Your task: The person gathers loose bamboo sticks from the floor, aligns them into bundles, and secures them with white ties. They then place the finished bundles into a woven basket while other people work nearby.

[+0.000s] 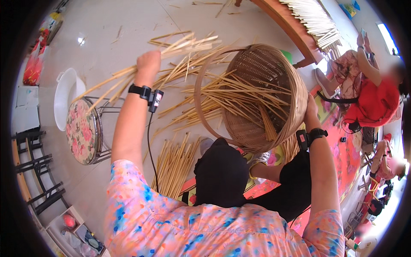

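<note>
My left hand (148, 66) is closed around a bundle of thin straw-coloured strips (188, 46), raised over the floor at the left; their ends stick out on both sides of the fist. A wicker basket (298, 85) with a tall hoop handle (199, 90) lies tipped, its mouth turned to the left. More strips (239, 92) spread from inside it out over the floor. My right hand (311, 110) grips the basket's rim on the right side; its fingers are partly hidden. Below, beside my knee, a loose pile of strips (173, 165) rests on the floor.
A round stool with a flowered seat (81, 132) and a white tub (64, 92) stand at left. At upper right, a wooden table (291, 25) bears rows of strips. A person in red (376, 103) sits at right, near a red flowered mat (342, 158).
</note>
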Demonstrator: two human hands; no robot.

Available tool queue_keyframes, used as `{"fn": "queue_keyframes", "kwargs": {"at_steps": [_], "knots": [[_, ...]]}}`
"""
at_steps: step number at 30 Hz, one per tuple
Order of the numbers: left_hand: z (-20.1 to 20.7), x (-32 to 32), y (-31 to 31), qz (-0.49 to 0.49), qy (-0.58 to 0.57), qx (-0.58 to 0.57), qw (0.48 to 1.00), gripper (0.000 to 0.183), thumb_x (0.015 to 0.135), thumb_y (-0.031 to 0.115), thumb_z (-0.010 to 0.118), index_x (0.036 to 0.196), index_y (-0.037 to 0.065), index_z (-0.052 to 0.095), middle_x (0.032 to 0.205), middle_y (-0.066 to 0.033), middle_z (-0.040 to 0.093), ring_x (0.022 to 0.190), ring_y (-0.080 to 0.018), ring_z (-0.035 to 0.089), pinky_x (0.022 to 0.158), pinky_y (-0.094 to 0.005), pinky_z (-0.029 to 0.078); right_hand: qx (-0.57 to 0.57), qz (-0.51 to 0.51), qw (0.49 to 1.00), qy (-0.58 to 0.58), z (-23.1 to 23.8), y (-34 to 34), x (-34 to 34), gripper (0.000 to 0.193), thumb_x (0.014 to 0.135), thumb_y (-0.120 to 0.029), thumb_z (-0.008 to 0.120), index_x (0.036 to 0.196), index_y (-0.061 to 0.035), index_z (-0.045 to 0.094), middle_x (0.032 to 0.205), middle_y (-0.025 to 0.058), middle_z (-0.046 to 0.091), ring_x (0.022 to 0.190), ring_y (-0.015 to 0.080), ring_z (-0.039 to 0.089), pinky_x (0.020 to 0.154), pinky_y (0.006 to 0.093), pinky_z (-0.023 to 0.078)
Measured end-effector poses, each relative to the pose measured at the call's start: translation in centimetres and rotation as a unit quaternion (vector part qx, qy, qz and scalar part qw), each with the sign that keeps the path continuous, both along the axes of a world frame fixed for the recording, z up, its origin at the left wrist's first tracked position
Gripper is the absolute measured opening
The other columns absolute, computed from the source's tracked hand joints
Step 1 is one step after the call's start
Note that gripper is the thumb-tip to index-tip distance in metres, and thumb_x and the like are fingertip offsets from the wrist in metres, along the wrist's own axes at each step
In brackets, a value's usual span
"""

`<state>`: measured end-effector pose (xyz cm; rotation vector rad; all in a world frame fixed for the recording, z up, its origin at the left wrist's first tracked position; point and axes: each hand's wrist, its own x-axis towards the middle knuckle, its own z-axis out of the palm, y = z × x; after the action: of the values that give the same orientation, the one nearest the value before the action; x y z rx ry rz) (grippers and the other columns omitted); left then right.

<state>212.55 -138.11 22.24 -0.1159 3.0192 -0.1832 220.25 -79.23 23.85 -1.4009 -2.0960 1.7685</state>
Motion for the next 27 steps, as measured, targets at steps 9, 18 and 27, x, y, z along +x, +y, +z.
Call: {"fn": "queue_keyframes", "kwargs": {"at_steps": [9, 18, 27], "knots": [[-7.8, 0.9, 7.2, -0.095, 0.044, 0.117, 0.988, 0.04, 0.083, 0.019, 0.059, 0.122, 0.016, 0.053, 0.11, -0.0166, 0.058, 0.097, -0.0318, 0.059, 0.081, -0.0442, 0.048, 0.024, -0.003, 1.0, 0.003, -0.3, 1.7, 0.0, 0.053, 0.082, -0.041, 0.056, 0.107, 0.0056, 0.06, 0.1, 0.0126, 0.064, 0.084, 0.022, 0.063, 0.076, 0.0335, 0.049], [-3.0, 9.1, 9.9, 0.149, -0.066, 0.746, 0.646, 0.051, 0.091, 0.044, 0.052, 0.126, 0.007, 0.049, 0.097, -0.0088, 0.062, 0.082, -0.0175, 0.061, 0.071, -0.031, 0.049, -0.06, 0.048, 0.997, 0.017, 0.9, 0.8, 0.4, 0.052, 0.084, -0.042, 0.052, 0.113, 0.0005, 0.057, 0.102, 0.0114, 0.064, 0.088, 0.0212, 0.062, 0.079, 0.0335, 0.049], [-1.1, 14.5, 12.3, 0.305, 0.009, 0.823, 0.48, 0.022, 0.089, 0.027, 0.058, 0.094, 0.009, 0.047, 0.057, 0.0024, 0.04, 0.039, -0.0079, 0.034, 0.036, -0.0229, 0.027, -0.088, 0.153, 0.984, -0.023, 7.6, -1.7, -1.9, 0.053, 0.083, -0.046, 0.055, 0.12, -0.0076, 0.055, 0.115, 0.0109, 0.061, 0.1, 0.0218, 0.061, 0.086, 0.0345, 0.047]]}}
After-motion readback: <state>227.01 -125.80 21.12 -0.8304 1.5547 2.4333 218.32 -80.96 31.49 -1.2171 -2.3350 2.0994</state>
